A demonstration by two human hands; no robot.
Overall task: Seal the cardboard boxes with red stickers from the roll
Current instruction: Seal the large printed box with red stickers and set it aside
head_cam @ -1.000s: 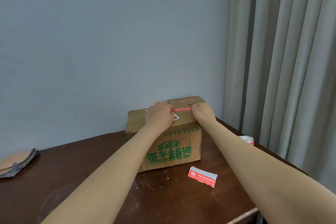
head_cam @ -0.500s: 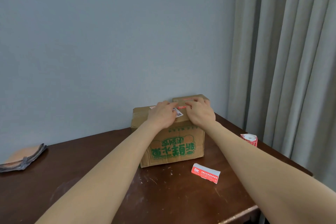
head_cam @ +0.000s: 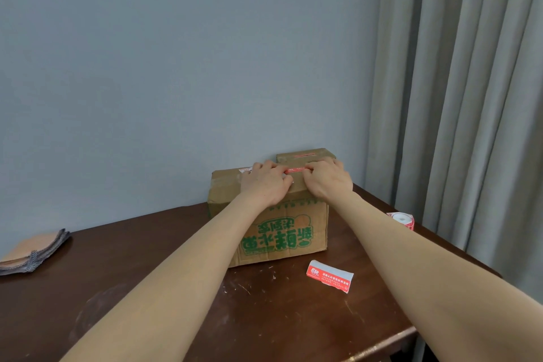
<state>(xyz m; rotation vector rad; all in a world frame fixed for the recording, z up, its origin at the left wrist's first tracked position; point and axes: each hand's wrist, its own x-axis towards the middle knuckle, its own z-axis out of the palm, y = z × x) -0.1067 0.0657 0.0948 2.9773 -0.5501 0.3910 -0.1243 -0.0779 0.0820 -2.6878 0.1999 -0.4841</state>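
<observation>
Wall [head_cam: 176, 67]: plain blue-grey surface that rises behind the table's far edge.
Curtain [head_cam: 470, 97]: pale grey folds that hang past the table's right edge.
Table [head_cam: 147, 288]: dark brown wood, with pale scratches and specks near its middle.
Large cardboard box [head_cam: 282, 232]: stands by the far edge, right of the middle. Its top flaps are down, and the green print on its near face is upside down.
Flat stack [head_cam: 32, 250]: brown sheets with dark edges, lying at the left edge, well apart from the boxes.
Small cardboard box [head_cam: 305, 154]: just behind the large one, at the far edge. Only its top shows, with a red strip across it.
Left hand [head_cam: 266, 185]: rests on the large box's top with fingers bent and their tips at the left end of the sticker. Whether it pinches or only presses cannot be told.
Right hand [head_cam: 327, 182]: lies on the same top, knuckles up, with bent fingers on the sticker's right end. Its grip likewise cannot be told.
Loose sticker [head_cam: 329, 276]: a red and white strip lying flat before the large box, toward the near right corner.
Sticker roll [head_cam: 401, 219]: red with a white core, at the right edge beside the curtain, apart from both hands.
Red sticker [head_cam: 296, 169]: a narrow band lying across the large box's top, between the two hands.
</observation>
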